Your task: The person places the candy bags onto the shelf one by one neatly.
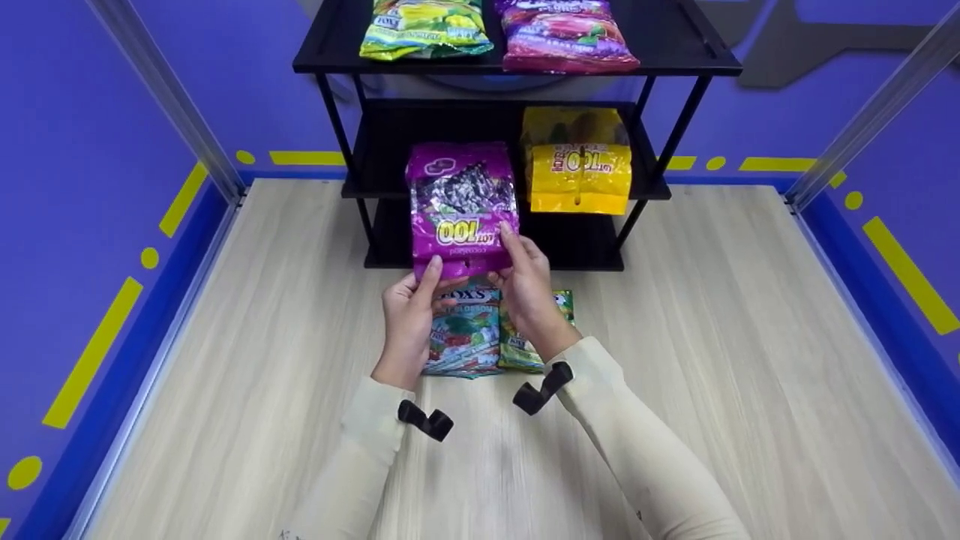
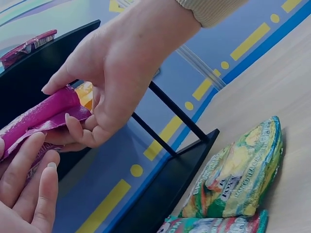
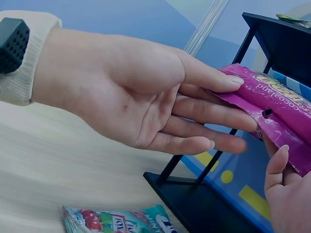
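Observation:
Both hands grip the near end of a purple candy bag, thumbs on top and fingers beneath. The left hand pinches its near left corner, and the right hand holds the right edge. The bag's far part overlaps the left side of the middle shelf in the head view. In the right wrist view, the bag's crimped edge and a small punched hole show. Beside it on the same shelf lies a yellow candy bag, its front part hanging over the shelf edge.
On the top shelf of the black rack lie a yellow-green candy bag and a purple-pink one. Below the hands, a teal Fox's bag and a green-yellow bag lie side by side on the wood-look surface.

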`<action>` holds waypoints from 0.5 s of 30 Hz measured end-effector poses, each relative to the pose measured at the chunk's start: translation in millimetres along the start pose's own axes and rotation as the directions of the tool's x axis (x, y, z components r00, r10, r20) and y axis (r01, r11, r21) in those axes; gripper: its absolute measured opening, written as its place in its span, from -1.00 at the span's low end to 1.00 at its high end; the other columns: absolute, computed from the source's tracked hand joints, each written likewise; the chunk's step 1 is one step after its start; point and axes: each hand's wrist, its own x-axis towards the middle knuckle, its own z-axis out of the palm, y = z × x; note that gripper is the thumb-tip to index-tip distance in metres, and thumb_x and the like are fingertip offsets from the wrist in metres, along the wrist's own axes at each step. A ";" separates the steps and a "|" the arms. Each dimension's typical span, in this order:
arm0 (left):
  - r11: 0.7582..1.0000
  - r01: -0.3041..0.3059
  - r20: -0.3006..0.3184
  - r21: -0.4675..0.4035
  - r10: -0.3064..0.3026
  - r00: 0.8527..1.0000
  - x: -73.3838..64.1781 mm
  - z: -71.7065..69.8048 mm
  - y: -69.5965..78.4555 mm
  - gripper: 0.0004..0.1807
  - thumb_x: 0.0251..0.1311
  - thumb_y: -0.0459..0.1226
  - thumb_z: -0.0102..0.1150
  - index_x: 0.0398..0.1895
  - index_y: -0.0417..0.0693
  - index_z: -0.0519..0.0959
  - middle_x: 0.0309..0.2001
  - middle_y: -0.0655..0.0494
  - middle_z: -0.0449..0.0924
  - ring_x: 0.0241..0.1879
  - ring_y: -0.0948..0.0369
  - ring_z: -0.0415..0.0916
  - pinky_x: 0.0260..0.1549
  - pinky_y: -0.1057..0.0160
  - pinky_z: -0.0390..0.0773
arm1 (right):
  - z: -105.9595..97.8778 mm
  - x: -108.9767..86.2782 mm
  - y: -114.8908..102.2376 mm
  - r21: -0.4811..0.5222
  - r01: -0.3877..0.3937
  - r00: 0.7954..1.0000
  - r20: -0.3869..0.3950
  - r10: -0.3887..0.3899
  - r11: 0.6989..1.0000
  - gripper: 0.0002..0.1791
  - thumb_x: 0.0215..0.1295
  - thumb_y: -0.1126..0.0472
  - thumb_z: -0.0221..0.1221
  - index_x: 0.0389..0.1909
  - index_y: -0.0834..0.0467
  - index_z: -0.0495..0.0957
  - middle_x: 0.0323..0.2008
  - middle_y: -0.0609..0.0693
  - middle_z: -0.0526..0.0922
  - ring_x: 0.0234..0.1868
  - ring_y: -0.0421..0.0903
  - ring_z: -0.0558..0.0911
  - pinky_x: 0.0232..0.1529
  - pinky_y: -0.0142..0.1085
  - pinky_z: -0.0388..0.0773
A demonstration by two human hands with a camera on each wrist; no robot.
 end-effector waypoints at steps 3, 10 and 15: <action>0.999 -0.029 -0.019 0.013 0.029 0.999 0.5 4.0 2.6 -0.58 0.33 -0.03 0.12 -0.15 -0.23 0.68 -0.31 -0.01 0.77 -0.34 0.16 0.72 -0.29 0.18 0.72 | -1.9 0.7 -0.5 -0.020 0.006 1.000 0.007 -0.006 1.000 -0.61 0.45 -0.09 0.00 0.04 0.13 0.41 -0.09 0.01 0.55 -0.22 -0.15 0.56 -0.14 -0.39 0.55; 0.996 -0.081 -0.054 -0.043 0.078 0.995 1.8 13.7 7.5 -0.59 0.36 -0.13 0.10 -0.08 -0.38 0.63 -0.33 -0.02 0.75 -0.38 0.24 0.70 -0.34 0.29 0.71 | -7.1 -0.1 1.7 -0.024 0.022 0.999 0.042 -0.021 0.999 -0.55 0.46 -0.08 -0.02 0.16 0.14 0.39 -0.10 0.01 0.62 -0.24 -0.15 0.57 -0.19 -0.38 0.55; 0.991 -0.092 -0.059 -0.093 0.087 0.994 3.6 18.0 10.5 -0.61 0.36 -0.13 0.10 -0.07 -0.34 0.63 -0.32 0.05 0.75 -0.34 0.20 0.70 -0.34 0.29 0.71 | -10.7 -3.2 3.3 -0.046 0.019 0.998 0.056 -0.017 0.999 -0.53 0.45 -0.10 0.00 0.19 0.12 0.36 -0.13 0.01 0.66 -0.27 -0.15 0.67 -0.24 -0.40 0.58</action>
